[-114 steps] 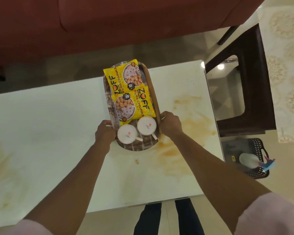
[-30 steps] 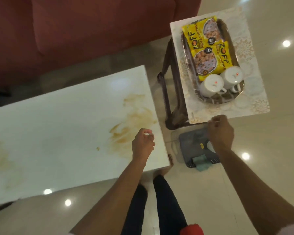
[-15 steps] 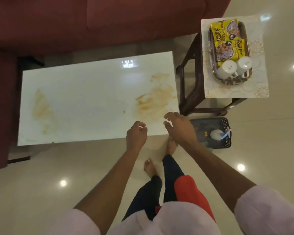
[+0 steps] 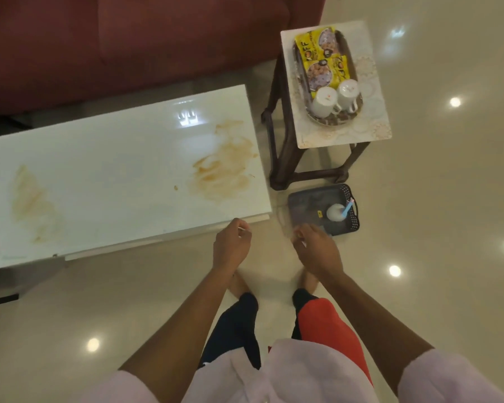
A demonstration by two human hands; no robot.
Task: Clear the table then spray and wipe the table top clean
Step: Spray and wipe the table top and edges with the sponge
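Observation:
The white table (image 4: 105, 158) carries only brown smears, a large one (image 4: 221, 167) near its right end and a fainter one (image 4: 31, 199) at the left. A tray (image 4: 330, 119) with two yellow snack packets (image 4: 322, 58) and two white cups (image 4: 335, 97) sits on a side stool (image 4: 373, 82). On the floor a dark basket (image 4: 306, 202) holds a white spray bottle (image 4: 336, 212) with a blue nozzle. My left hand (image 4: 230, 245) hangs loosely curled and empty by the table's near right corner. My right hand (image 4: 317, 251) hovers empty over the basket's near edge.
A dark red sofa (image 4: 146, 39) runs along the far side of the table. The glossy cream floor (image 4: 448, 199) reflects ceiling lights. My bare feet stand between the table corner and the basket.
The tray has gone from the white table to the side stool, and both hands have let go of it. My view has pulled back; my right hand has shifted right toward the basket.

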